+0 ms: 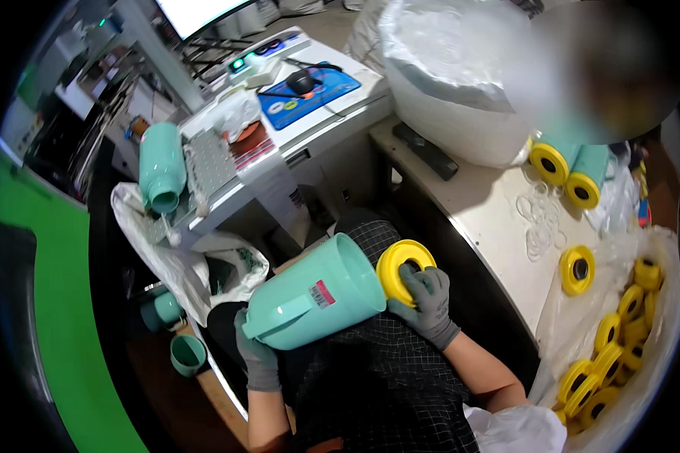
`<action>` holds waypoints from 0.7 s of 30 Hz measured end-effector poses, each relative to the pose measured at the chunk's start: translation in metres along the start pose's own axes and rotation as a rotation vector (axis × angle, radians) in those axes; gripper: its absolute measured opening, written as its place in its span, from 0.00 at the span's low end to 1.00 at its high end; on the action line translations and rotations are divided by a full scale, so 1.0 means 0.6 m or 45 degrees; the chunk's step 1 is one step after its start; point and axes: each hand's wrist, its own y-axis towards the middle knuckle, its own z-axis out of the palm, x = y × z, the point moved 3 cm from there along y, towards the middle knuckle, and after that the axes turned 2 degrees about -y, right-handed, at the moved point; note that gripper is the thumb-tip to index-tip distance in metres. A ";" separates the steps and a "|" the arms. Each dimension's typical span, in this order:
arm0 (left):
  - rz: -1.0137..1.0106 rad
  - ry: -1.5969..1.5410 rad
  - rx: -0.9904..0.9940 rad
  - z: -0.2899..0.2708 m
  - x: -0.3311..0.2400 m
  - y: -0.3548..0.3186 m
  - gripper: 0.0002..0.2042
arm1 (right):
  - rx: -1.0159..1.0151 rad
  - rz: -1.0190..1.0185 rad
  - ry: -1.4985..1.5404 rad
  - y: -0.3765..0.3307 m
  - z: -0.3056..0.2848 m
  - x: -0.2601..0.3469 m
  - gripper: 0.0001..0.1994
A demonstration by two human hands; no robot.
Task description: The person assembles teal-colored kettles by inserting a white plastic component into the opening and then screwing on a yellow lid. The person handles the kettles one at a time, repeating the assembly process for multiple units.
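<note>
Head cam, L fingers (242, 328) curled on teal jug (306, 283), R fingers (413, 285) clamped on yellow lid (393, 260)

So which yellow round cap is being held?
The yellow round plastic cap gripped by the grey-gloved right hand, beside the teal plastic pitcher. The other yellow caps in view are unheld.

Green floor (53, 332) at left, white desk (366, 69), pale worktable (491, 215), lit screen (196, 13)
</note>
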 end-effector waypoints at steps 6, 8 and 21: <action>-0.226 -0.139 -0.010 -0.034 0.069 -0.010 0.16 | -0.120 0.357 0.999 0.154 -0.052 0.027 0.22; -0.149 0.059 0.106 -0.053 0.081 -0.013 0.24 | -0.034 0.006 0.789 0.165 -0.060 0.076 0.28; 0.144 0.309 -0.082 -0.016 0.048 -0.027 0.12 | 0.033 -0.085 0.800 0.125 -0.074 0.114 0.29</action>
